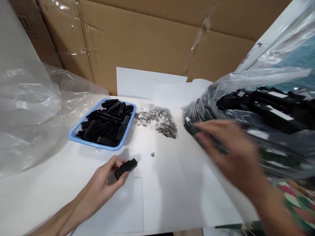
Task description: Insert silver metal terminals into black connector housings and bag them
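My left hand (105, 178) is closed around a small black plastic housing (126, 168), held between thumb and fingers over the white table. My right hand (228, 150) is smeared by motion, with its fingers stretched out to the left and nothing visible in them. It is in front of a clear plastic bag (209, 90) of black plastic parts (273, 108); whether it touches the bag I cannot tell. A small metal piece (153, 154) lies on the table between my hands.
A blue basket (115, 148) full of black housings stands at the back left. Beside it lie clear bags of small metal pieces (163, 119). Cardboard (142, 42) walls the back, and plastic sheeting (24, 98) hangs at the left. White paper (133, 203) covers part of the table.
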### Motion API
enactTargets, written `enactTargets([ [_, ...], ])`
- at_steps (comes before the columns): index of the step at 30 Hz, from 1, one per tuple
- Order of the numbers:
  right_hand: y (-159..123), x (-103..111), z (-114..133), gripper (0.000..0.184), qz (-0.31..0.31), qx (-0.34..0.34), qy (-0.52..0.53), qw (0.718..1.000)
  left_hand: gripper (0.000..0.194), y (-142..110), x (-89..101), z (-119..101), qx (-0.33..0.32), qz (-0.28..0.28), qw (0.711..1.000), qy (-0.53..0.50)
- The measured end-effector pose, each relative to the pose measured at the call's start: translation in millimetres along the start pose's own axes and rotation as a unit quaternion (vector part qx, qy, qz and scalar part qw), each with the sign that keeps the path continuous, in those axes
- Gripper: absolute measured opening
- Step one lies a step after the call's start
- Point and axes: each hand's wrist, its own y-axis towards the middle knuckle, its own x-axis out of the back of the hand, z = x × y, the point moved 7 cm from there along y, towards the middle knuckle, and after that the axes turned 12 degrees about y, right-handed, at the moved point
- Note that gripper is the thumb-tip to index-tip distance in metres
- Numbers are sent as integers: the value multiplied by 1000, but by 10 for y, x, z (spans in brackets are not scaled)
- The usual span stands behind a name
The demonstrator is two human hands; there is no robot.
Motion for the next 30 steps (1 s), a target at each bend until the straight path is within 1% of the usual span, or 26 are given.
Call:
enactTargets([
  [1, -28, -176, -43, 35, 5, 2, -38, 999, 25, 57, -92, -52, 21, 46, 997, -62],
  [2, -67, -425, -98, 36, 48, 2, -46, 998, 28, 119, -179, -104, 40, 82, 988, -126],
  [4, -167, -878, -205, 34, 111, 1, -33, 993, 32, 245, -355, -179, 79, 141, 955, -248],
  [5, -213, -1036, -259, 33, 123, -6, -25, 992, 32, 306, -426, -201, 94, 157, 938, -296],
  [6, -250, -1138, -300, 32, 120, -8, -19, 993, 32, 363, -484, -219, 102, 169, 923, -332],
  [8, -288, -1201, -348, 28, 91, -5, -12, 996, 33, 457, -557, -237, 105, 178, 903, -377],
  [10, -291, -1187, -352, 23, 72, 13, 0, 997, 36, 518, -587, -248, 101, 182, 894, -397],
  [13, -262, -1181, -332, 19, 69, 50, 28, 996, 37, 570, -586, -248, 100, 181, 891, -403],
  [15, -234, -1189, -352, 17, 61, 56, 43, 996, 35, 592, -579, -223, 106, 178, 894, -398],
  [17, -205, -1195, -399, 14, 51, 38, 56, 996, 33, 614, -570, -178, 109, 165, 900, -387],
  [19, -182, -1178, -420, 13, 34, 9, 73, 997, 31, 637, -555, -112, 112, 137, 910, -376],
  [21, -178, -1166, -366, 17, 24, -21, 102, 994, 32, 650, -541, -49, 115, 103, 915, -372],
  [23, -203, -1221, -225, 18, 47, -53, 145, 987, 35, 651, -540, -23, 108, 84, 919, -371],
  [25, -261, -1344, -26, 10, 99, -84, 176, 976, 36, 644, -545, -34, 88, 79, 926, -359],
  [26, -292, -1404, 72, 12, 121, -97, 177, 972, 36, 638, -546, -46, 76, 79, 932, -346],
  [28, -341, -1499, 218, 23, 151, -123, 151, 969, 34, 622, -547, -66, 57, 76, 945, -312],
  [30, -357, -1550, 289, 25, 169, -149, 118, 967, 31, 606, -548, -80, 38, 71, 959, -273],
])
